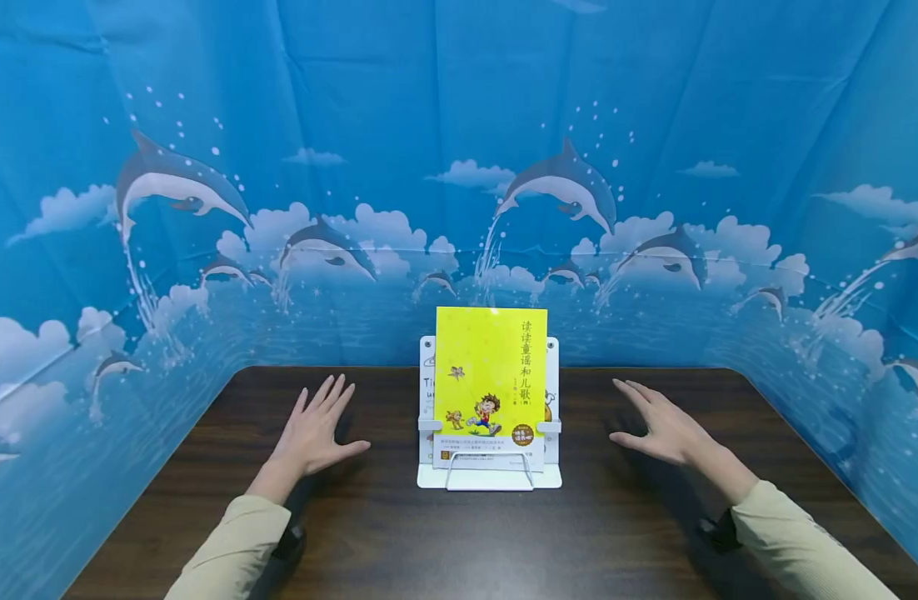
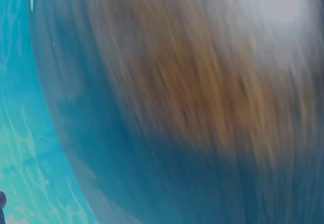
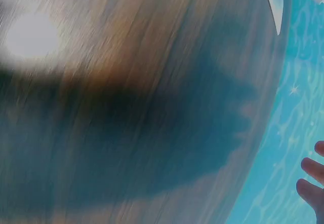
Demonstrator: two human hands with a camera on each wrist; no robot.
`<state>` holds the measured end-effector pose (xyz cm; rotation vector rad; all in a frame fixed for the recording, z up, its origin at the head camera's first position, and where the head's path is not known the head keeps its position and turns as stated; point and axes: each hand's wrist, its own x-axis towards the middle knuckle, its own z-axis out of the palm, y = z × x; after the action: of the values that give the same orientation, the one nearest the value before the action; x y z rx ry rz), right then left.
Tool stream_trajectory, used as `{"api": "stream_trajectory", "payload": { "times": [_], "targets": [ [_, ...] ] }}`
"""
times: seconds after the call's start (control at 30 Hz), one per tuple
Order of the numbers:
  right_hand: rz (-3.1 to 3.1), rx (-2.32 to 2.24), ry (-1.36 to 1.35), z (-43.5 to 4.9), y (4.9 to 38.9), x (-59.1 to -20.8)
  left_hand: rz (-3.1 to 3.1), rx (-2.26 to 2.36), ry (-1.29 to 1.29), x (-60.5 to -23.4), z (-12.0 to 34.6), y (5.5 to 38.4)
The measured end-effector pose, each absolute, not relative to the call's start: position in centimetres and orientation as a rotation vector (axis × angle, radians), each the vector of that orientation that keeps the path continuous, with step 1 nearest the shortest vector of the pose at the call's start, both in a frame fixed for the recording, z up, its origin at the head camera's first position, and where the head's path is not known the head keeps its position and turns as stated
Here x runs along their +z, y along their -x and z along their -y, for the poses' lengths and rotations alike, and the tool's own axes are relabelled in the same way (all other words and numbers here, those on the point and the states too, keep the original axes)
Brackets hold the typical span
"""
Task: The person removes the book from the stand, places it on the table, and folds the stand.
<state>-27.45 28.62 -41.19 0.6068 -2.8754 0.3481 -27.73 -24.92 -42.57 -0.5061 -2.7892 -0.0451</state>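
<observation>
A blue backdrop printed with leaping dolphins (image 1: 399, 100) borders a dark brown wood-grain table (image 1: 399, 550). On the table, a white upright stand with a wire front (image 1: 432, 477) bears a bright-yellow illustrated book (image 1: 485, 354), cover outward. The left hand (image 1: 314, 435) and right hand (image 1: 665, 427) flank it, apart, fingers extended, each grip released.

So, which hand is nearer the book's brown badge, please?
Right: the right hand is right of the badge; the left hand is farther off, left of the book.
</observation>
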Motion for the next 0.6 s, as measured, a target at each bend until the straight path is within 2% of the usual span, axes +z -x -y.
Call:
{"api": "stream_trajectory", "payload": {
  "times": [0.6],
  "targets": [
    [2.834,0.767,-0.586,-23.8,27.0,-40.2,2.703,-0.326,0.574,-41.3,20.6,27.2]
  ]
}}
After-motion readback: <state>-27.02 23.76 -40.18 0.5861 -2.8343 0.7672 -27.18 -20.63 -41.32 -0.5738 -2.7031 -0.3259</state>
